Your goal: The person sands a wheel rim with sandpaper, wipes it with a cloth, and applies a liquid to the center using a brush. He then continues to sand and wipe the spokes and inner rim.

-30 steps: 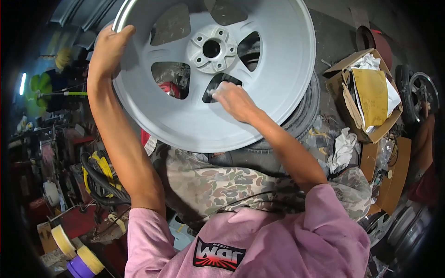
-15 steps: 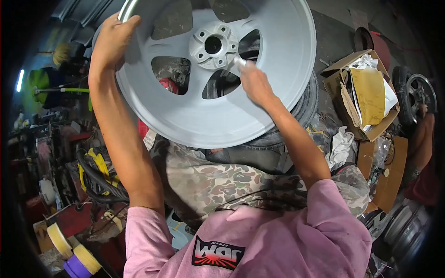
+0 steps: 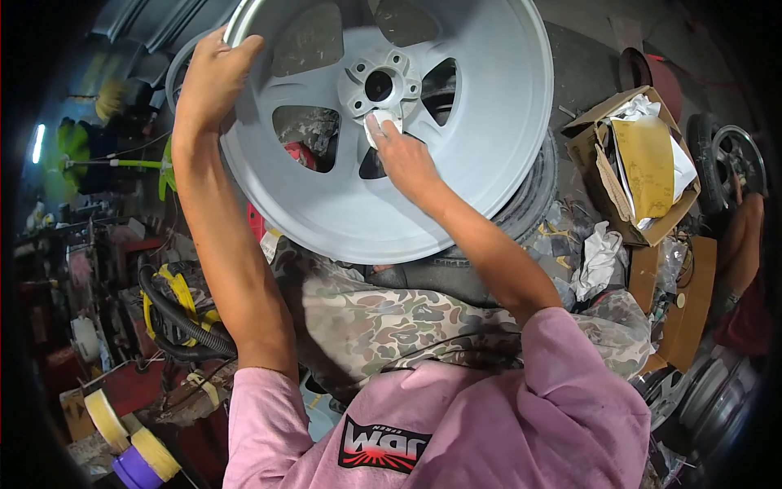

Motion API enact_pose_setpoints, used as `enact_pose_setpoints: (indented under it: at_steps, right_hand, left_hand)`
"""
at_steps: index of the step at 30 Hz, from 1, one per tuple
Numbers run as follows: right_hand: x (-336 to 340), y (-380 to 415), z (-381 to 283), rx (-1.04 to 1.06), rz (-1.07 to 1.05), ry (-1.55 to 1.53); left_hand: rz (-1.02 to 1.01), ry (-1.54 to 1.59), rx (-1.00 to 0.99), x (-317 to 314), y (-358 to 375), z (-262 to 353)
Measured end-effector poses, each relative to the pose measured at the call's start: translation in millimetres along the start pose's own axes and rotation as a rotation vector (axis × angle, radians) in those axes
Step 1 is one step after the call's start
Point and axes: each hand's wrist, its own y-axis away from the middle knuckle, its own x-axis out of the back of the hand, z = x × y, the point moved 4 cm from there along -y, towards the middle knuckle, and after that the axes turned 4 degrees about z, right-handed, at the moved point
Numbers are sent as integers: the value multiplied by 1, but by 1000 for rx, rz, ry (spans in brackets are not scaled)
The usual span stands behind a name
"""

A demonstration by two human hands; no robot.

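A large grey-primed wheel rim (image 3: 481, 163) is tilted before me, its inner side facing up. My left hand (image 3: 218, 77) is closed around its outer lip at the upper left. Under the fingers of my right hand (image 3: 403, 159), a small white sheet (image 3: 383, 126) is pressed to the lower edge of the hub (image 3: 403, 102), just below the centre bore. Whether that sheet is sandpaper or cloth I cannot tell. Behind the rim lies a black tire (image 3: 533, 179), partly covered by it.
To the right stands a cardboard box (image 3: 585, 167) of papers, with crumpled white paper (image 3: 599, 261) in front. Another person's arm (image 3: 741, 244) reaches to a wheel (image 3: 737, 159) at far right. Tape rolls (image 3: 106, 420), a black hose (image 3: 175, 314) and a green fan (image 3: 73, 159) are left.
My right hand has slid left with the white sheet, from the hub's lower right to just below the bore. My left hand and the rim's left edge have shifted slightly right.
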Motion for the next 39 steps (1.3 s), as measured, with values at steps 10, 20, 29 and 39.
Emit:
enact_pose_setpoints:
  at_steps: [10, 20, 29, 39]
  right_hand:
    - [24, 17, -13, -107, 192, -341]
    - [-38, -4, -48, -129, 18, -196]
    - [61, -52, -28, -42, 220, -155]
    - [45, -77, -29, -188, 92, -64]
  left_hand:
    - [-145, -105, 62, 2, -3, -9]
    - [-50, -34, -57, 6, -17, -38]
    - [-42, 96, 36, -13, 14, 21]
    - [-52, 87, -13, -17, 14, 21]
